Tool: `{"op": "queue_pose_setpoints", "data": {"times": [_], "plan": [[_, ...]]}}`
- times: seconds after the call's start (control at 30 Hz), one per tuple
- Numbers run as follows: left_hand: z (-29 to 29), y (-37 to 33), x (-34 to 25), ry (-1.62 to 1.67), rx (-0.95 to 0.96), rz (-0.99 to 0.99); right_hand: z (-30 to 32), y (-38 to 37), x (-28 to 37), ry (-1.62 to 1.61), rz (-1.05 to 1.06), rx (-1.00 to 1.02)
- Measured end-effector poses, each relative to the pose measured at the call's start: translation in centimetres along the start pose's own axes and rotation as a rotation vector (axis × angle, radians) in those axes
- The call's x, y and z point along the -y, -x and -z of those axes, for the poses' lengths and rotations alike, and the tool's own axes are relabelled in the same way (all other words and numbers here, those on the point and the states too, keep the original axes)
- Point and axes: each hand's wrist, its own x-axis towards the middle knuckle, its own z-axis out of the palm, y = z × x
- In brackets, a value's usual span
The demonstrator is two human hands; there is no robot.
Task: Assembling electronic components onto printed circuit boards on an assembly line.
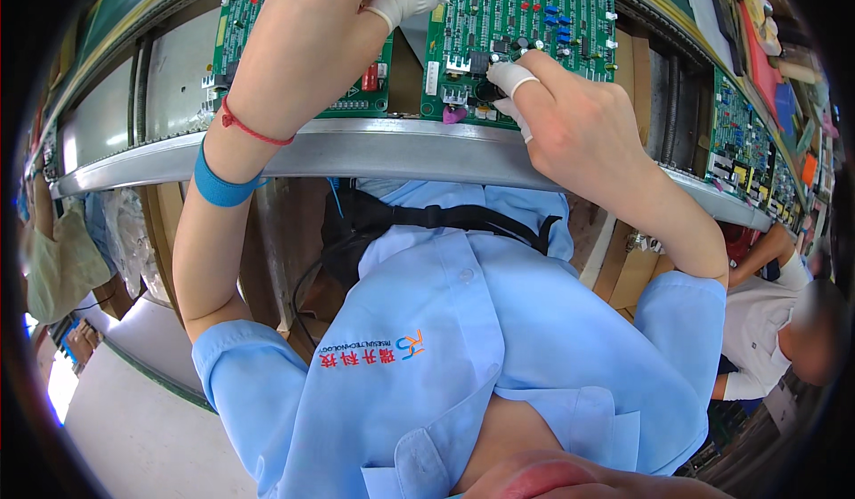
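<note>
My left hand (325, 40) reaches over the gap between two green circuit boards, its fingertips in white finger cots and pressed together near the top edge. A small white edge shows at the fingertips; I cannot tell whether it is a held piece or part of a cot. Under this hand lies the left circuit board (363, 98), partly covered. My right hand (583, 116) is at the lower part of the right circuit board (583, 58). Its cot-covered thumb and forefinger are bent close together beside a black component (486, 91); what lies between them is hidden.
A metal rail (392, 147) runs along the front below the boards. Another populated board (744, 138) lies farther right on the line. At the right a co-worker in white (757, 330) sits close by. A plastic bag (67, 267) hangs at the left.
</note>
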Motion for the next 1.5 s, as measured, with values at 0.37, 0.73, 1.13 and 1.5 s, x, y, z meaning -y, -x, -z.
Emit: {"op": "queue_pose_setpoints", "data": {"times": [0.37, 0.73, 1.13, 1.5], "plan": [[-0.6, 0.3, 1.2, -0.077, -0.050, -0.226, 1.2, -0.6, -1.5, 0.035, 0.053, 0.026], [-6.7, 1.8, -1.0, -0.523, -0.025, -0.639, 3.4, -0.8, -8.1, -0.975, -0.415, -0.167], [-7.7, 2.0, -1.2, -0.761, -0.004, -0.653, 4.6, 0.1, -7.0, -1.126, -0.482, -0.236], [-8.0, 2.5, -1.2, -0.795, -0.036, -0.676, 3.3, 0.1, -8.2, -1.189, -0.448, -0.233]]}}
